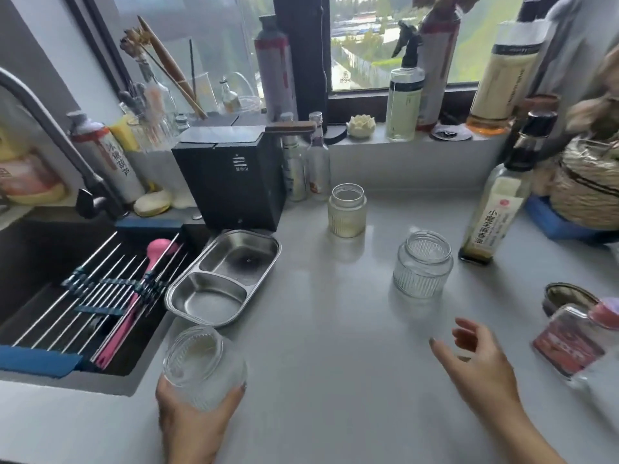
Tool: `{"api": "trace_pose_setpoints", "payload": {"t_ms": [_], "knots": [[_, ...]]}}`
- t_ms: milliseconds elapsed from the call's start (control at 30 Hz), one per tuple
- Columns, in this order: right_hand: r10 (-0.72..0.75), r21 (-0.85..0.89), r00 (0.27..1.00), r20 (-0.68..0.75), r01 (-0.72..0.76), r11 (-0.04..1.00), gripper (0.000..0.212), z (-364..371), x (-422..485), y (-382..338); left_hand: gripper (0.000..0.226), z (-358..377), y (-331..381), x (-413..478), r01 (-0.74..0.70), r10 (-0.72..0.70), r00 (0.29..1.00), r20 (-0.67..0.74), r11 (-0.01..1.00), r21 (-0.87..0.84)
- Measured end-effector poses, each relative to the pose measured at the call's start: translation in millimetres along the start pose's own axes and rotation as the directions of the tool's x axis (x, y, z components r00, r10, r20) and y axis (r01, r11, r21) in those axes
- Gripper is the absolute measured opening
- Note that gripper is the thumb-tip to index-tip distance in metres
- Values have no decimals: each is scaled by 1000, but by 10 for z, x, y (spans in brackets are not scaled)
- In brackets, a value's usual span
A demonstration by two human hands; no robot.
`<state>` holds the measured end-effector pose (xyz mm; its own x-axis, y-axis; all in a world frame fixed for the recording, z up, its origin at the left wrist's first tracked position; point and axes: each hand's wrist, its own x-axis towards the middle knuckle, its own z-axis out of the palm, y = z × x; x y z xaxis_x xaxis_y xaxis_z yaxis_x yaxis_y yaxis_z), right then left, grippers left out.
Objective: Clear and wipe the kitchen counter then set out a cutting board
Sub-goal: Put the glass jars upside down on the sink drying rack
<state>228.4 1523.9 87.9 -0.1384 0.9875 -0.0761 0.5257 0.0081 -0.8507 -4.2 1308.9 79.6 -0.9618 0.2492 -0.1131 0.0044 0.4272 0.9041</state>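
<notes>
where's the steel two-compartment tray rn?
Head view, left of centre: the steel tray sits on the counter right of the sink, just in front of the black box.

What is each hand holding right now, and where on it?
Left hand grips the ribbed clear glass jar around its lower body; right hand holds nothing.

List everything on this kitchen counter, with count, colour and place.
Counter: one, grey, spans the view.
Glass jars: three, clear ribbed; held jar at front, middle jar mid-counter, back jar further back.
Divided tray: one, steel, beside the sink.
Black box: one, black, behind the tray.
Drying rack: one, steel and blue, over the sink.
Pink brush: one, on the rack.
Oil bottle: one, dark cap, pale label, right side.
Spray bottle: one, clear, on the windowsill.
Left hand: grips the held jar.
Right hand: open, above the counter.
</notes>
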Motion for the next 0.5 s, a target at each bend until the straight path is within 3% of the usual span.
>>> {"api": "trace_pose_setpoints", "payload": {"t_ms": [100, 200, 367, 500], "knots": [[0, 4, 999, -40, 0, 1000, 80, 191, 474, -91, 99, 84, -9, 80, 45, -48, 998, -42, 997, -69], [27, 66, 994, -102, -20, 998, 97, 433, 809, -192, 100, 62, 21, 70, 106, -109, 992, -59, 993, -50], [109, 91, 968, -226, -90, 992, 101, 737, 977, -156, 100, -39, -42, 64, 70, -74, 995, -61, 996, -57], [131, 89, 955, -268, -111, 990, 100, 777, 930, -217, 100, -192, -54, 167, 0, 3, 999, 48, 999, -54]]}}
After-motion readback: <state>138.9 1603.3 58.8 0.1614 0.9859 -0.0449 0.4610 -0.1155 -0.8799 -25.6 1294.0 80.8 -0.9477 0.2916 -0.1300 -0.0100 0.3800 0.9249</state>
